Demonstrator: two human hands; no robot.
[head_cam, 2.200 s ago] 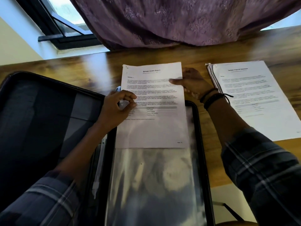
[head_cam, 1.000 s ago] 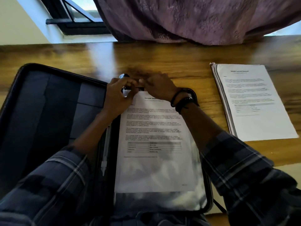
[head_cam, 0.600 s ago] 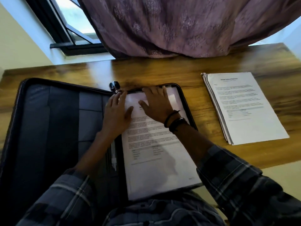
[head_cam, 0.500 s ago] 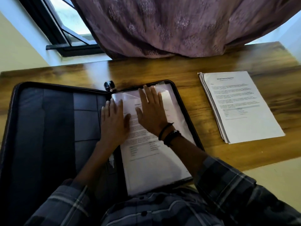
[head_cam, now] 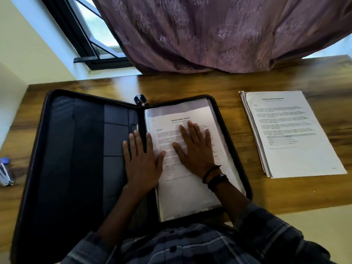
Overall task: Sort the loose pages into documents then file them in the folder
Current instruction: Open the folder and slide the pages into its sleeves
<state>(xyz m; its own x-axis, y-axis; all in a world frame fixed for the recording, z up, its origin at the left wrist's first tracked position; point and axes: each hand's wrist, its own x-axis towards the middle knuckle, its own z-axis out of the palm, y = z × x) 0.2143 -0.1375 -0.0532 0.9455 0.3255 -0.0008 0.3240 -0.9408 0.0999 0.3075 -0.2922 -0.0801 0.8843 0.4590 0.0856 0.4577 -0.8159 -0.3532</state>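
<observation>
Health report [head_cam: 190, 189]: in clear sleeve [head_cam: 177, 107], folder [head_cam: 76, 149] right half, near table [head_cam: 266, 197] front edge; L hand [head_cam: 142, 161] & R hand [head_cam: 194, 151] pressing flat, gripping nothing; risk: slick sleeve, pages skew when released.

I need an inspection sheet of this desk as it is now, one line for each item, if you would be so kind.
Surface: wooden table, glossy brown.
Job's things: black folder lies open; health report page sits in the clear sleeve on its right half; paper stack lies right of the folder, apart from it.
Clutter: small blue and white object at the table's left edge, too blurred to identify.
Hands: left hand flat across the folder's spine and the page's edge; right hand flat on the page, fingers straight.
Cables: nothing seen.
Surroundings: purple curtain and window behind the table.
</observation>
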